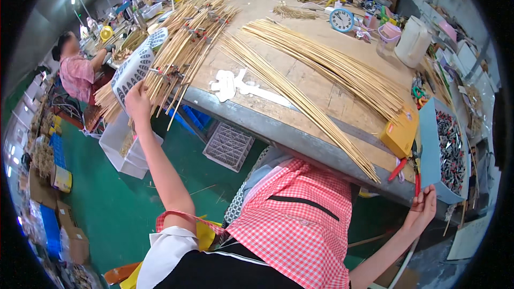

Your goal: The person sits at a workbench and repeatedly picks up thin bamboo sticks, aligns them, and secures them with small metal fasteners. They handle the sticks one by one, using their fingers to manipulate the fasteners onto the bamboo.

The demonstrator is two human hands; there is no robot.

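Observation:
My left hand (138, 103) is stretched out to the far left, its fingers closed on the edge of a white sheet with a dark leaf pattern (134, 69). The sheet lies over a heap of thin sticks (179, 53), on which several small clamps sit. At the table's right front corner, my right hand (422, 211) has its fingers closed at the end of red-handled pliers (417, 179). Right beside that hand stands a light blue box (432, 160) full of small black, red and silver clips (451, 152).
Two bundles of thin sticks (326, 67) (300, 99) lie across the wooden table (214, 67). A white cut-out piece (227, 83), a yellow box (400, 134), a blue clock (341, 20) and a white jug (413, 42) stand or lie there too. Crates (229, 146) sit below. Other people work farther off.

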